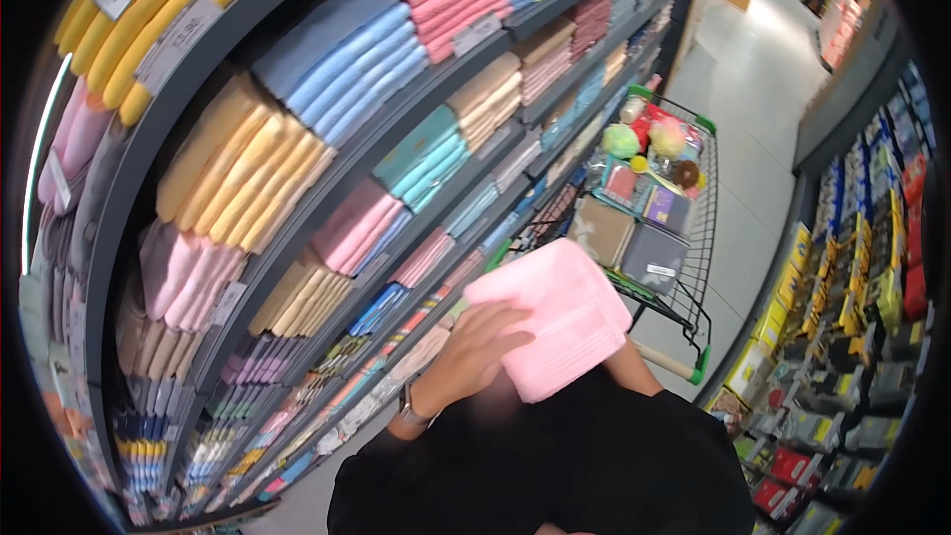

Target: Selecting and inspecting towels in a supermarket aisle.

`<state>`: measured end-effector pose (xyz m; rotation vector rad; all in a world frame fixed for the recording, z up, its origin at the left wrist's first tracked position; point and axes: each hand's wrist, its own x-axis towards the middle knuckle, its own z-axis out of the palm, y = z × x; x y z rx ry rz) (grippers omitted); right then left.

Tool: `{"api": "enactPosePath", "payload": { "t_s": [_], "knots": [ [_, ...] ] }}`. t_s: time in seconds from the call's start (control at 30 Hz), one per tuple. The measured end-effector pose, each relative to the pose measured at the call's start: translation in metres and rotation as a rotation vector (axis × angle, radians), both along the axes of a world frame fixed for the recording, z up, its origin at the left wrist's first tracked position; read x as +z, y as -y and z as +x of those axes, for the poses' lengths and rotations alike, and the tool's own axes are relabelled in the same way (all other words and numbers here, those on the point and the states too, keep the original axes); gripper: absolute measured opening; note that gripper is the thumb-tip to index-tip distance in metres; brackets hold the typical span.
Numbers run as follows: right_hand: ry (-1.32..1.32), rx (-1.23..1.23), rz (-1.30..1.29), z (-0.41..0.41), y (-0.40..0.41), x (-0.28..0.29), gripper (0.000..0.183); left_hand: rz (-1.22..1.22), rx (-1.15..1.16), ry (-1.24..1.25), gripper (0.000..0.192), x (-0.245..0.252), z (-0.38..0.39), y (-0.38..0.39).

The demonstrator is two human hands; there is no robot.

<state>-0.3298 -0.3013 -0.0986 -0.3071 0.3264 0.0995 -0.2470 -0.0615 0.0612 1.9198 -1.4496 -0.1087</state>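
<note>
A folded pink towel [553, 312] is held up in front of my chest. My left hand [483, 345], with a wristwatch on its wrist, lies on the towel's left side with fingers spread over its face. The right forearm [631, 368] reaches under the towel's lower right side; the right hand itself is hidden behind the towel. Just beyond is a wire shopping cart [713, 197] with green corners, holding a folded brown textile [603, 229], a grey folded textile with a label [654, 256] and several colourful items.
Shelves [438, 82] of folded towels in many colours rise along the left, with price tags on their edges. Packaged goods hang on a display [832, 371] at the right. A tiled aisle floor [750, 74] runs ahead past the cart.
</note>
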Motion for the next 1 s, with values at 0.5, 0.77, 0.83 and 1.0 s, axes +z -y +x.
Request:
{"api": "enactPosePath", "payload": {
  "t_s": [0.5,0.77,0.83,1.0],
  "knots": [
    [-0.144,0.095,-0.127,-0.022,-0.018,0.025,0.059,-0.392,0.485,-1.392,0.051,-0.085,0.001,-0.003],
    [-0.133,0.156,-0.203,-0.027,-0.029,0.033,0.064,-0.351,0.673,-0.682,0.041,-0.065,-0.007,0.007],
    [-0.171,0.129,-0.190,-0.029,-0.029,0.041,0.067,-0.371,0.674,-0.532,0.040,-0.063,-0.006,0.009],
    [0.054,0.172,-0.767,-0.021,-0.031,0.079,0.063,-0.277,0.715,-0.175,0.032,-0.037,-0.009,0.017]
  ]
}}
